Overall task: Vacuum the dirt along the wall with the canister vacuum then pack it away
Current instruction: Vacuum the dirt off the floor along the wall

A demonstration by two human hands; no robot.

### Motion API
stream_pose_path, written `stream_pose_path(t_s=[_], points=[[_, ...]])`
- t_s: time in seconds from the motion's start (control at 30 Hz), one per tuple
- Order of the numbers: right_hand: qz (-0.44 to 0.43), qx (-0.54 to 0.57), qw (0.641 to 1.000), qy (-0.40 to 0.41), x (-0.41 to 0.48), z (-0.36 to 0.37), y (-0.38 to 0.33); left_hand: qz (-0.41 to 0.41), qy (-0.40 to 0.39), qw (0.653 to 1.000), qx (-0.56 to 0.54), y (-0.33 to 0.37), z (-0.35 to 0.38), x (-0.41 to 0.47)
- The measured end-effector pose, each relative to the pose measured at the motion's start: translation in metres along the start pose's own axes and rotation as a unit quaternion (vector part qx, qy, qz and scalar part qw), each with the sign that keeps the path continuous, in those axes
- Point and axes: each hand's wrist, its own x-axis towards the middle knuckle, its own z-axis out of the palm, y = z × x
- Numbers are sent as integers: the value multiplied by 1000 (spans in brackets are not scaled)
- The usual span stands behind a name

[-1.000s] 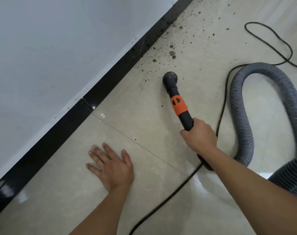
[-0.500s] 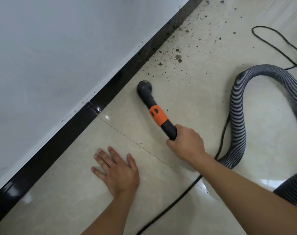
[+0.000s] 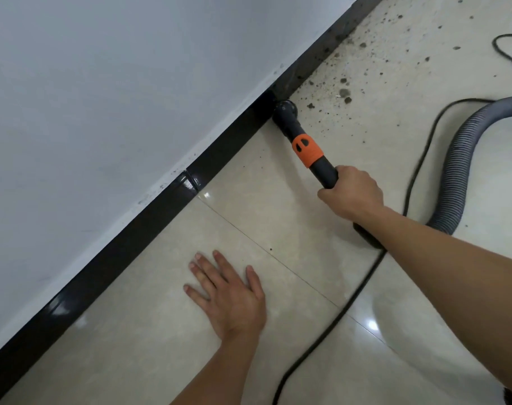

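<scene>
My right hand point(image 3: 352, 194) grips the black vacuum nozzle tube point(image 3: 304, 141), which has an orange collar. The nozzle's round tip point(image 3: 284, 109) presses against the black skirting board point(image 3: 149, 220) at the foot of the white wall point(image 3: 117, 97). Dark dirt crumbs point(image 3: 344, 92) lie scattered on the beige tiles just beyond the tip, running along the wall to the upper right. The grey ribbed hose point(image 3: 459, 171) curves away to the right. My left hand point(image 3: 228, 296) rests flat on the floor with its fingers spread. The canister itself is out of view.
A black power cord point(image 3: 351, 299) runs across the tiles from under my right forearm to the bottom edge, and loops again at the upper right point(image 3: 506, 51). A single speck point(image 3: 271, 249) sits near a tile joint.
My right hand pushed the nozzle left and forward until its tip met the skirting board. The dirt patch it crossed is gone. My left hand stayed planted on the floor.
</scene>
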Motion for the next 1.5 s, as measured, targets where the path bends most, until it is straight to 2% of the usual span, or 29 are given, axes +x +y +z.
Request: stream_pose_path(t_s=[0.13,0.4,0.6,0.7,0.83,1.03,1.27,1.4,1.5], points=[[9,17,1000,-11,4,-5,-3,2,9,1000,-5,1,0,0],[-60,-39,995,-64,-111,18,-8,3,-6,1000,-2,2,-5,-1],[-111,-54,989,-82,-150,35,-15,4,-8,1000,-10,1,-7,-1],[-62,-51,995,-54,-131,34,-9,4,-6,1000,-5,1,-7,-1],[15,31,999,-19,-105,18,4,9,-6,1000,-2,1,-4,-1],[-19,-39,998,-50,-181,26,29,11,-5,1000,-1,1,-6,-2],[102,18,994,19,-189,9,86,19,7,1000,0,-1,-4,-3],[77,31,996,-19,-217,13,81,33,2,999,-9,-4,-6,-5],[13,-17,998,-65,-266,26,71,101,4,995,-10,-28,-10,-8]])
